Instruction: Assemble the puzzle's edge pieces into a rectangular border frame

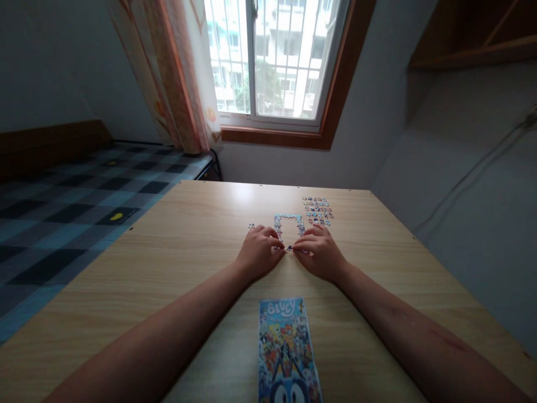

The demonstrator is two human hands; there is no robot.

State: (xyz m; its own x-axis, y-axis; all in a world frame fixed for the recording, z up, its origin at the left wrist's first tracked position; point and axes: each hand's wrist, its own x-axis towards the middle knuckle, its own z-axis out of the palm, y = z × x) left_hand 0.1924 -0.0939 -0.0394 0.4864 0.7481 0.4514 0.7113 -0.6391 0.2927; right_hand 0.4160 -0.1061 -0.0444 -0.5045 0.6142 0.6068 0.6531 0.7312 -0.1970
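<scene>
A frame of joined jigsaw pieces [288, 216] lies on the wooden table, its middle bare wood. My left hand [260, 252] is at its lower left corner, fingers bent and pinched together at the near edge. Opposite it, my right hand [319, 253] has its fingertips closed at the lower right. Between the two sets of fingertips is a small dark puzzle piece [289, 248]; the fingers hide most of the near edge, and what each pinch holds is too small to make out. Loose pieces [318, 208] lie in rows beyond my right hand.
A blue Bluey puzzle box [285, 352] lies between my forearms on the table [201, 224]. One or more loose pieces [251, 226] sit left of the frame. Past the table are a checkered bed [113, 184], a curtain [172, 73] and a barred window.
</scene>
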